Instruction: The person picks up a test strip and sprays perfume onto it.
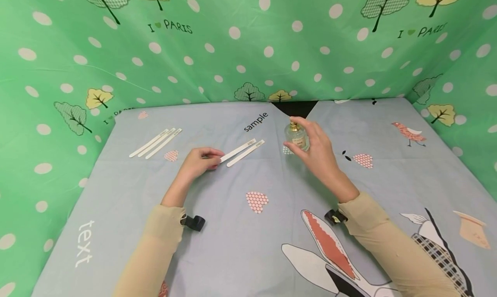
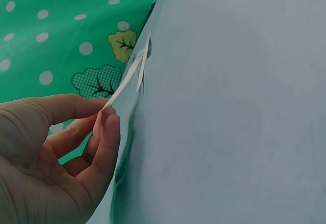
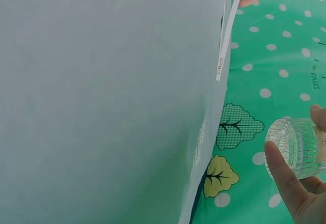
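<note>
My left hand point(image 1: 215, 157) pinches the near end of a white paper strip point(image 1: 238, 150) between thumb and fingertips point(image 2: 105, 116). The strip point(image 2: 124, 83) slants up to the right, towards the bottle. A second strip point(image 1: 246, 153) lies on the cloth just beside it. My right hand point(image 1: 306, 138) grips a small clear glass perfume bottle point(image 1: 297, 137) with a gold sprayer, and my index finger lies over the top. In the right wrist view the bottle's ribbed base point(image 3: 298, 147) shows beside my thumb point(image 3: 282, 180), with the held strip point(image 3: 226, 35) a short way off.
Three more white strips point(image 1: 155, 143) lie side by side at the far left of the blue-grey printed tablecloth point(image 1: 240, 245). Green dotted fabric walls point(image 1: 233, 51) close in the back and both sides. A dark gap point(image 1: 297, 108) opens at the back edge.
</note>
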Demonstrator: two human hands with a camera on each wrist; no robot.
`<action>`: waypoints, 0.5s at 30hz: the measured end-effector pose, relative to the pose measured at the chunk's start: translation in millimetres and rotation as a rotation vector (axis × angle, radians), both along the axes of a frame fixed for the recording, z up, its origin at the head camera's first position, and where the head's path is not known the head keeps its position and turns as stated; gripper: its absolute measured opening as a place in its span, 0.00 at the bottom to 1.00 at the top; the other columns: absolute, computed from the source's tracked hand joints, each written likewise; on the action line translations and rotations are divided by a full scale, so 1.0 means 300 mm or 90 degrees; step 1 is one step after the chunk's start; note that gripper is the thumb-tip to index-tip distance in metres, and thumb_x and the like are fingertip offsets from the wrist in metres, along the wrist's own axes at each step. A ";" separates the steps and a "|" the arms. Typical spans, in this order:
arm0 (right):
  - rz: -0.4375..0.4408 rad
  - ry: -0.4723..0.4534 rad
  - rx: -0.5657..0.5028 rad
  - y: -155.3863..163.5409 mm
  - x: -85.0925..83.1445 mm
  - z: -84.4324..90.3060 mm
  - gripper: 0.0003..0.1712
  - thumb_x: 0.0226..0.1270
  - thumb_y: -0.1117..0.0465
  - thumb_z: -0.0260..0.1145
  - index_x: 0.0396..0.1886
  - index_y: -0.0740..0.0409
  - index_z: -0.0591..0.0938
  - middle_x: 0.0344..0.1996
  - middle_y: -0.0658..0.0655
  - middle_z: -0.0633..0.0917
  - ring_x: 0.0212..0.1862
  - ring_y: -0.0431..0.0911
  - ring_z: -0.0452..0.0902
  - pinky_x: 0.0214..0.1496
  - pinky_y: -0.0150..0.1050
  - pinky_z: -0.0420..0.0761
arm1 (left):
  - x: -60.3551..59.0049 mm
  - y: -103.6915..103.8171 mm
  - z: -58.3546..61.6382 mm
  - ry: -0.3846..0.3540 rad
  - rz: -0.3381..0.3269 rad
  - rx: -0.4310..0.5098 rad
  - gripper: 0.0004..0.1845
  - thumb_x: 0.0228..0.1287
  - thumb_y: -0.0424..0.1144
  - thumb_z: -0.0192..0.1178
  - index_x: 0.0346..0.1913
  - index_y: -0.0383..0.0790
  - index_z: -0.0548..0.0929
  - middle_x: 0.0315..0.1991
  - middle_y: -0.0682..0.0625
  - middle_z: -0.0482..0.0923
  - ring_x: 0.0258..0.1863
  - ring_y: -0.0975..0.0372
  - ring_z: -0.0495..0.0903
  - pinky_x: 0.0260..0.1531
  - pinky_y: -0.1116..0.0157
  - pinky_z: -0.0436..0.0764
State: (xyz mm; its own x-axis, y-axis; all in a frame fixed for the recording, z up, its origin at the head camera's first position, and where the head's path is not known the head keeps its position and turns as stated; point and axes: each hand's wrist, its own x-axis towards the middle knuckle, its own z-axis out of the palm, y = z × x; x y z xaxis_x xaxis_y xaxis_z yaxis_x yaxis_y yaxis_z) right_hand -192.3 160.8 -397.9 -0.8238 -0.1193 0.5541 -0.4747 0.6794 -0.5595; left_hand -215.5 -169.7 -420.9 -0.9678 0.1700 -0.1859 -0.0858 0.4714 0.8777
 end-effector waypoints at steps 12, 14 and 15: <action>-0.003 -0.003 -0.001 -0.002 0.001 0.001 0.39 0.58 0.59 0.77 0.68 0.45 0.71 0.52 0.63 0.80 0.55 0.56 0.77 0.55 0.57 0.79 | 0.002 -0.030 -0.001 -0.009 0.009 0.004 0.16 0.67 0.29 0.61 0.56 0.26 0.81 0.44 0.38 0.83 0.32 0.73 0.80 0.38 0.75 0.84; -0.003 -0.005 -0.003 -0.002 0.002 0.001 0.39 0.57 0.59 0.77 0.68 0.44 0.71 0.52 0.62 0.80 0.55 0.56 0.77 0.55 0.57 0.79 | 0.004 -0.040 -0.001 -0.006 0.012 0.000 0.17 0.66 0.29 0.62 0.56 0.27 0.81 0.45 0.36 0.83 0.32 0.74 0.80 0.38 0.75 0.84; -0.002 -0.007 -0.004 -0.002 0.003 0.001 0.39 0.58 0.59 0.77 0.68 0.44 0.71 0.52 0.62 0.80 0.55 0.56 0.77 0.55 0.57 0.79 | 0.005 -0.044 0.001 -0.004 0.014 -0.003 0.17 0.66 0.29 0.62 0.56 0.27 0.81 0.46 0.36 0.83 0.32 0.74 0.80 0.38 0.76 0.84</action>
State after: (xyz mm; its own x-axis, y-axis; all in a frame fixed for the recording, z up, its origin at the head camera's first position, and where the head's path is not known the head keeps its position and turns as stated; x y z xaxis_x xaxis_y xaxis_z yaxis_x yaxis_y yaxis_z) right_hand -191.4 160.2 -397.5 -0.8298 -0.1131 0.5464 -0.4667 0.6773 -0.5687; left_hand -214.1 -183.0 -420.7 -0.9700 0.1477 -0.1930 -0.1020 0.4735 0.8749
